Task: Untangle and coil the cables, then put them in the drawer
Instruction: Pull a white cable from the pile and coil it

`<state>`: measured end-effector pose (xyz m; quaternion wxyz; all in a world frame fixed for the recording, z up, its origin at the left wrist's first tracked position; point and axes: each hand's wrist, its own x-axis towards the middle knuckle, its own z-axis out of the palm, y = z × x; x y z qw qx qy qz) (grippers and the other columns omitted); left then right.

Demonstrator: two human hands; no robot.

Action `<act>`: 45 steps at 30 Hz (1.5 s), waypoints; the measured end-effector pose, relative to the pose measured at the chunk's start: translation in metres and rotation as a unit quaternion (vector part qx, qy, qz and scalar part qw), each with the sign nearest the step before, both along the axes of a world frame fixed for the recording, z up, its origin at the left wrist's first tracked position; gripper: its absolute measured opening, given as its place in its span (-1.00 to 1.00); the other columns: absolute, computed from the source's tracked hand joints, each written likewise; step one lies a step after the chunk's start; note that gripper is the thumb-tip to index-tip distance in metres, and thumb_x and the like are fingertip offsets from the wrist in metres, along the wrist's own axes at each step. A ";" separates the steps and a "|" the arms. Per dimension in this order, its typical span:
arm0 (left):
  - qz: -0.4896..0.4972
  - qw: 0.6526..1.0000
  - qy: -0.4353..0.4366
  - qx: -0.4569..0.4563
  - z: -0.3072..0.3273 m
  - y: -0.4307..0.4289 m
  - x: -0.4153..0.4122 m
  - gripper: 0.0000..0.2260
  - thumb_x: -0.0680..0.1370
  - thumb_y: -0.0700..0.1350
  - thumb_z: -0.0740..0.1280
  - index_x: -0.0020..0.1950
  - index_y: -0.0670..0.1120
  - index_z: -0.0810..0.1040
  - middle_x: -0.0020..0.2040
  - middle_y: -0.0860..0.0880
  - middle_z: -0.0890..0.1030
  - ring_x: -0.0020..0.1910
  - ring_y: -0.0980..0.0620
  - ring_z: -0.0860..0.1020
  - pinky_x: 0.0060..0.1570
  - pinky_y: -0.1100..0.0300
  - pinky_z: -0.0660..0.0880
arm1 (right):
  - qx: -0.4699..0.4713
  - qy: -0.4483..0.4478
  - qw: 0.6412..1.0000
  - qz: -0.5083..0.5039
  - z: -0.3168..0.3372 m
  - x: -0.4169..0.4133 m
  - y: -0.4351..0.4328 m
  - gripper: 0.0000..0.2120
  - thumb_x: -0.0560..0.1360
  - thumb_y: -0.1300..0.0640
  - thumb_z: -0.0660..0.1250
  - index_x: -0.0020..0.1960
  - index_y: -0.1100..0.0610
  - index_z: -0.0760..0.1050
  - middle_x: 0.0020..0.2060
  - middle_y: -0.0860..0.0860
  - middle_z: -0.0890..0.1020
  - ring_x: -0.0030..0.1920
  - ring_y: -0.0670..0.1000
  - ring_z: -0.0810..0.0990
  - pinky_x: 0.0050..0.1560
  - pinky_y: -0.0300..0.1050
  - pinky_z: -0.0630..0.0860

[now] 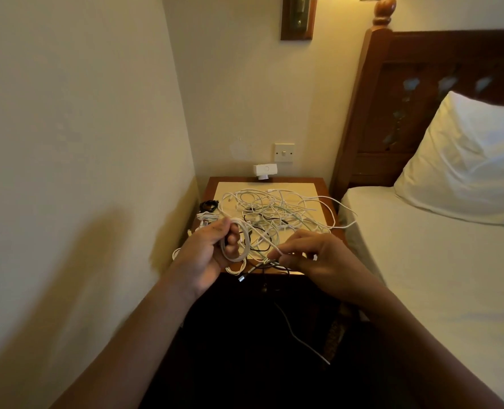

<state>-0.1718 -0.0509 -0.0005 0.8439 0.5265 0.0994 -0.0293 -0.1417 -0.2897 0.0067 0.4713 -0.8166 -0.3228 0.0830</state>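
Left hand point(203, 255) is holding a part-wound white coil point(240, 249) just above the near left corner of the worktop point(303, 188). Its grip is curled through the loops, thumb on top. Right hand point(318, 258) is hovering over the worktop's near edge, grip pinching the free strand that's running from the coil back into the tangle point(274, 212).

The tangle is lying across the middle of the worktop, mostly white leads with a few black ones threading through. One white loop is spilling over the worktop's right edge toward the bed point(421, 261). A black coiled lead point(208, 205) and a small white bundle point(205, 216) are sitting at the worktop's left edge. A braided lead with a metal plug point(241, 279) is drooping off the near edge. A white adapter point(264, 171) is standing at the back edge.

Handling, my read: the leads are looking light, limp and fairly slick, so they're likely snagging at crossings rather than resisting. Hard pulling is risking tighter knots and strained plug ends. I'm suggesting taking the strand close to the coil, feeding short lengths and lifting crossing loops clear. The coil is looking springy and probably unwinding if the pinch is slackening.

Drawer is sitting below the worktop in shadow; can't tell if it's open.
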 end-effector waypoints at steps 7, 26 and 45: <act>-0.037 0.998 -0.027 -0.040 0.005 -0.021 -0.019 -0.75 0.66 -0.08 0.20 -0.08 -0.24 0.49 -0.25 -0.14 0.47 -0.32 0.04 0.45 -0.37 0.26 0.47 | 0.121 0.065 0.976 -0.170 -0.009 0.006 0.005 -0.85 0.60 0.16 0.40 0.10 -0.01 0.70 -0.04 -0.15 0.73 0.04 -0.13 0.69 0.06 -0.15 0.66; 0.066 0.946 -0.053 0.314 -0.031 -0.040 -0.021 -0.71 0.71 0.03 0.23 0.24 -0.13 0.61 0.16 -0.11 0.67 0.19 -0.04 0.61 0.25 0.01 0.51 | 0.304 0.474 0.825 -0.038 -0.027 -0.025 0.041 -0.77 0.53 0.03 0.39 0.06 0.13 0.72 -0.08 0.12 0.69 -0.03 0.05 0.62 0.15 0.04 0.41; 0.035 0.998 0.014 0.052 -0.015 -0.021 -0.037 -0.73 0.71 -0.12 0.16 -0.01 -0.24 0.55 -0.36 -0.04 0.45 -0.36 0.02 0.39 -0.39 0.22 0.37 | -0.100 -0.141 0.967 -0.186 -0.047 -0.035 0.008 -0.82 0.56 0.12 0.46 0.14 -0.03 0.70 -0.04 -0.19 0.60 -0.04 -0.16 0.53 -0.08 -0.31 0.49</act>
